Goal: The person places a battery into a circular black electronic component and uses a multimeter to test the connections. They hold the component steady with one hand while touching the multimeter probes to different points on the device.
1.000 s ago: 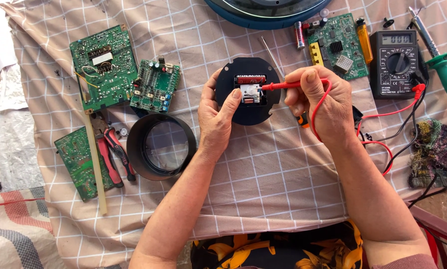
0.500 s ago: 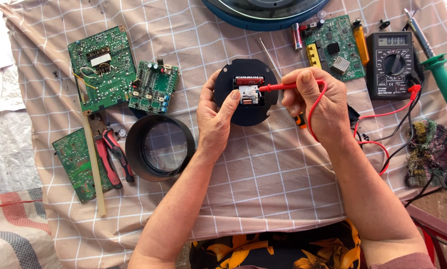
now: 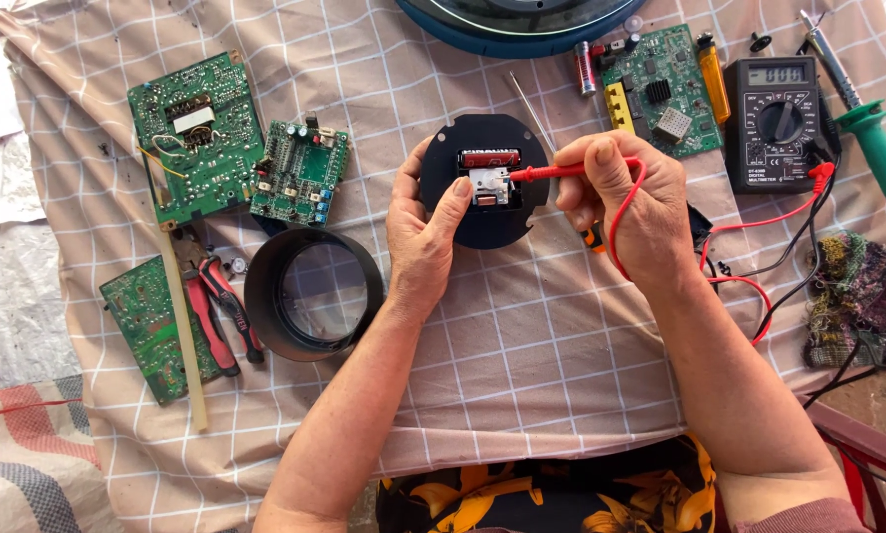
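Hands are working close together at the middle of the checked cloth [image 3: 522,326]. Left hand [image 3: 425,237] is gripping the edge of a round black disc [image 3: 482,222], thumb lying against the small white part at its centre, beside a red battery [image 3: 490,158]. Right hand [image 3: 628,202] is pinching a red probe [image 3: 552,172], its tip touching that white part. Its red wire is running toward the black meter [image 3: 780,123]; where it plugs in is hard to make out. Palm and fingers are hiding part of the disc. Green circuit boards [image 3: 196,133] are lying well apart, and the blue round casing [image 3: 517,20] is cut off by the top edge.
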